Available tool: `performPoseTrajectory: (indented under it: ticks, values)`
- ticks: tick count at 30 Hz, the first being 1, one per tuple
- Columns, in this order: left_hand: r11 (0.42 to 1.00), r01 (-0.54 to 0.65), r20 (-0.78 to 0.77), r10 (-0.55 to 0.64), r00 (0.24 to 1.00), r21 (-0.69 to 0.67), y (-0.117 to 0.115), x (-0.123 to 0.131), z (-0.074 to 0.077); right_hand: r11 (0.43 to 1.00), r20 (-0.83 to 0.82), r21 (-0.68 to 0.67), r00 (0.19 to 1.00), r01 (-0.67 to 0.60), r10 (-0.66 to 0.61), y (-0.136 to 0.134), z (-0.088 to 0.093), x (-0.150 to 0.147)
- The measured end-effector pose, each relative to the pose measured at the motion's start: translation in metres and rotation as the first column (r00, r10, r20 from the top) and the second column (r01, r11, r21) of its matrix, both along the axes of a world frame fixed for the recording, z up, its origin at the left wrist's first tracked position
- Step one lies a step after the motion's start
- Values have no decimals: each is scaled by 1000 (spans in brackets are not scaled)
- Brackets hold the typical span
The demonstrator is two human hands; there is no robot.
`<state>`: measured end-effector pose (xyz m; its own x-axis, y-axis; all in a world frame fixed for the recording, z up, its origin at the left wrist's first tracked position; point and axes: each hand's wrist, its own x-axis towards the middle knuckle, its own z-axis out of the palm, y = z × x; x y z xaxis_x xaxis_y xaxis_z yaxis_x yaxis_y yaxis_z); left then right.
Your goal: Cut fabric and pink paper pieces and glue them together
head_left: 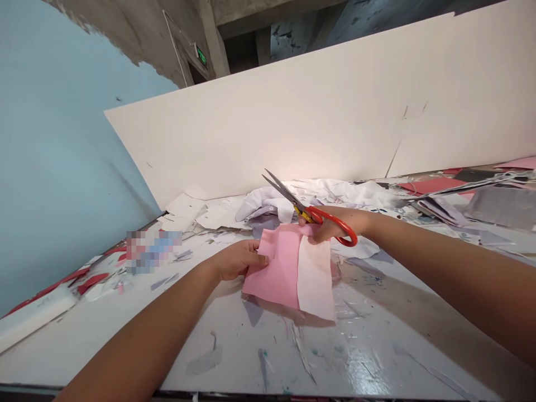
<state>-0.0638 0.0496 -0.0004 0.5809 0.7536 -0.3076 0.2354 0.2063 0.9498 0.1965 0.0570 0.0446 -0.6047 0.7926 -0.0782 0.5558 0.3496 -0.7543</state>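
In the middle of the view a soft-looking pink sheet (278,265), cloth or paper, is held just above the table. A paler, nearly white strip (315,279) lies along its right side. My left hand (238,259) grips the pink sheet's left edge, thumb on top. Red-handled scissors (307,211) hang on my right hand (335,223), blades pointing up and left, tips slightly apart and away from the sheet. The fingers of that hand are also at the sheet's top right edge, partly hidden by the handles.
Scraps litter the white table (176,340). Crumpled white cloth (335,192) lies behind my hands, with torn white pieces (221,215) to its left. Red sheets (435,186) and a grey stack (502,206) are at right. A white panel (293,123) stands behind the table.
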Motion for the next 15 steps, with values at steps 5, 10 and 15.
performPoseTrajectory:
  ticks: [5, 10, 15]
  values:
    - [981, -145, 73, 137, 988, 126, 1, -2, -3, 993, 2, 90, 997, 73, -73, -1, 2, 9]
    - [921, -317, 143, 291, 946, 226, 4, -5, -2, 977, -30, 90, 981, 193, -191, 1, -4, 25]
    - [817, -477, 311, 383, 869, 326, 10, -7, 2, 907, -236, 91, 893, 412, -383, 2, -12, 30]
